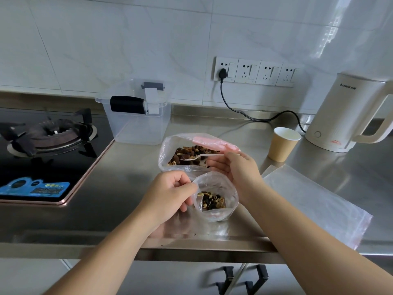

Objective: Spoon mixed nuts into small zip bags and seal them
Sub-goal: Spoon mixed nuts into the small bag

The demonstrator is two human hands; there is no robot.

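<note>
The left hand [170, 191] has its fingers curled, pinching the near rim of the small bag [214, 196] and holding its mouth wide; a layer of nuts [212, 201] lies in the bottom. The right hand [230, 167] reaches across behind that bag, thumb and fingers pinching the handle of a white spoon [196, 157] whose bowl lies inside the big bag [187, 152] of mixed nuts, just beyond the small one. Both bags sit on the steel counter [127, 177].

Right of the right forearm lies a flat empty bag [319, 201], its corner reaching the counter edge. Behind it stand a paper cup [282, 143] and a white kettle [344, 111], its far side cut off by the frame, with a black cord [251, 117] running to the wall sockets [255, 71]. A clear plastic box [138, 122] stands behind the big bag, and the gas stove [46, 145] lies far left.

The right palm hides part of the big bag's near rim. Both forearms rise from the lower edge, converging on the bags.
</note>
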